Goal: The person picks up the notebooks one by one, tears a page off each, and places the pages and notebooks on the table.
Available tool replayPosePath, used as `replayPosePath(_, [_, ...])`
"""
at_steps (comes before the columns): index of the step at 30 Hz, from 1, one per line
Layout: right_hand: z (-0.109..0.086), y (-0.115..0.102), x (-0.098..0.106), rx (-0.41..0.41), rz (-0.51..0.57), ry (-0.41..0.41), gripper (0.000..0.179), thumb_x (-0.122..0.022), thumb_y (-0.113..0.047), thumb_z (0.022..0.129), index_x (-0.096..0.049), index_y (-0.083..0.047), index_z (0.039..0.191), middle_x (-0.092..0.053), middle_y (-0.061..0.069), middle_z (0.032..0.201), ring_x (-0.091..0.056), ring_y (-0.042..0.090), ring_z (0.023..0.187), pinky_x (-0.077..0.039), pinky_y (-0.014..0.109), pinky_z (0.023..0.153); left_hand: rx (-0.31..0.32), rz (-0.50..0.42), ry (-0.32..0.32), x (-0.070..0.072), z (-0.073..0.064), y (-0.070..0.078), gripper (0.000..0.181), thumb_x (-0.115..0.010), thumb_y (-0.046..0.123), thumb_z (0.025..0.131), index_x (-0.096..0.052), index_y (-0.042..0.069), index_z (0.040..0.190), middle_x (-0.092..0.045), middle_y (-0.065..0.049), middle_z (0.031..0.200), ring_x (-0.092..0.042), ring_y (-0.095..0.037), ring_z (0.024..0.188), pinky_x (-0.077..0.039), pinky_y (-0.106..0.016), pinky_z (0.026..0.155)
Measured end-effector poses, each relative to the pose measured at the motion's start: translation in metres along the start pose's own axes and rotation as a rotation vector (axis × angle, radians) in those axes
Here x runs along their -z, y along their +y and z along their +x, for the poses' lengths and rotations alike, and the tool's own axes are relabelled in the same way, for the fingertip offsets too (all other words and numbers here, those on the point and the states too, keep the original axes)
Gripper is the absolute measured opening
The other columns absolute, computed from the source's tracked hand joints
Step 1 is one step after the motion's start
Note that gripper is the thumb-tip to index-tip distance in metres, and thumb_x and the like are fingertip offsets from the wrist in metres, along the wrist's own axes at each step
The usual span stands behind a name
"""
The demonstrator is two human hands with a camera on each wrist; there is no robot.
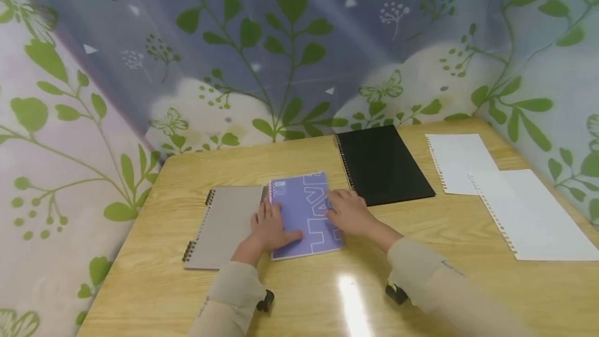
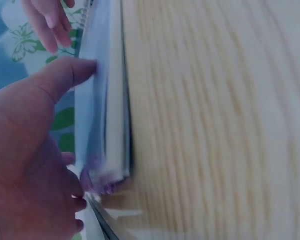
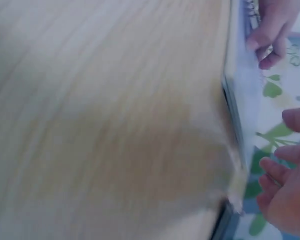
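A purple spiral notebook (image 1: 296,217) with large white outlined letters lies flat near the middle of the table. My left hand (image 1: 269,229) rests along its spiral edge, fingers spread and thumb stretched over the lower cover. In the left wrist view, that thumb (image 2: 77,71) reaches onto the cover beside the thick page edge. At the opposite long edge, my right hand (image 1: 352,213) has its fingertips over the cover. The right wrist view shows the right hand's fingers (image 3: 275,170) loosely bent beside the notebook, holding nothing.
A grey-covered ring notebook (image 1: 224,228) lies just left of the purple one. Behind my right hand is a black spiral notebook (image 1: 383,165). Two white punched sheets, one farther back (image 1: 460,160) and one nearer (image 1: 538,217), overlap at the right. A patterned curtain (image 1: 290,56) borders the wooden table (image 1: 154,285).
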State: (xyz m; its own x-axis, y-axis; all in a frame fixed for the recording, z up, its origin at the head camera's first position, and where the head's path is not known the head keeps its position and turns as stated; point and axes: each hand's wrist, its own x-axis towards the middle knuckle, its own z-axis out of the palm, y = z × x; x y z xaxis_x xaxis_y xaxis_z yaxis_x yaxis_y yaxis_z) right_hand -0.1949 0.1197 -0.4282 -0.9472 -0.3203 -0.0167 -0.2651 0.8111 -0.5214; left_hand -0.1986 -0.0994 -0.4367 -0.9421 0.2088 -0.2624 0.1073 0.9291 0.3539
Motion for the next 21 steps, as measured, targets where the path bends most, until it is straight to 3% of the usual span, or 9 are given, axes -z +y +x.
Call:
replayPosePath(6, [-0.018, 0.028, 0.04, 0.051, 0.025, 0.064, 0.052, -0.047, -0.023, 0.094, -0.034, -0.001, 0.14, -0.035, 0.022, 0.142, -0.025, 0.043, 0.132, -0.02, 0.064, 0.103, -0.076, -0.098, 0.159, 0.005, 0.005, 0.009, 0.104, -0.067, 0.048, 0.075, -0.005, 0.002, 0.146, -0.002, -0.025, 0.153, -0.004, -0.04, 0.141, -0.007, -0.058, 0.111])
replayPosePath(10, [-0.025, 0.05, 0.062, 0.06, 0.027, 0.143, 0.05, -0.047, -0.021, 0.096, -0.034, -0.002, 0.14, -0.034, 0.022, 0.143, -0.025, 0.044, 0.131, -0.018, 0.066, 0.102, -0.136, -0.114, 0.205, 0.009, 0.008, 0.021, 0.095, -0.065, 0.045, 0.079, -0.01, 0.005, 0.146, -0.011, -0.021, 0.152, -0.011, -0.04, 0.14, -0.012, -0.061, 0.109])
replayPosePath(14, [-0.028, 0.071, 0.078, 0.052, 0.015, 0.239, 0.048, -0.048, -0.019, 0.095, -0.037, 0.0, 0.137, -0.035, 0.023, 0.141, -0.027, 0.044, 0.131, -0.017, 0.065, 0.102, -0.155, -0.131, 0.237, 0.008, 0.015, 0.041, 0.083, -0.062, 0.04, 0.083, -0.017, 0.007, 0.145, -0.019, -0.018, 0.151, -0.018, -0.04, 0.138, -0.015, -0.061, 0.107])
replayPosePath(17, [-0.031, 0.09, 0.086, -0.029, 0.045, 0.252, 0.05, -0.049, -0.019, 0.093, -0.036, 0.002, 0.136, -0.032, 0.027, 0.141, -0.023, 0.047, 0.13, -0.018, 0.064, 0.102, -0.153, -0.186, 0.231, 0.003, 0.022, 0.058, 0.079, -0.061, 0.038, 0.084, -0.02, 0.008, 0.145, -0.026, -0.015, 0.149, -0.022, -0.037, 0.136, -0.016, -0.06, 0.108])
replayPosePath(21, [-0.034, 0.118, 0.089, -0.224, 0.128, 0.219, 0.058, -0.049, -0.023, 0.093, -0.028, 0.005, 0.14, -0.021, 0.033, 0.143, -0.014, 0.053, 0.13, -0.02, 0.065, 0.101, -0.158, -0.24, 0.158, -0.003, 0.03, 0.08, 0.078, -0.059, 0.04, 0.086, -0.02, 0.009, 0.146, -0.03, -0.014, 0.148, -0.023, -0.039, 0.135, -0.015, -0.059, 0.109])
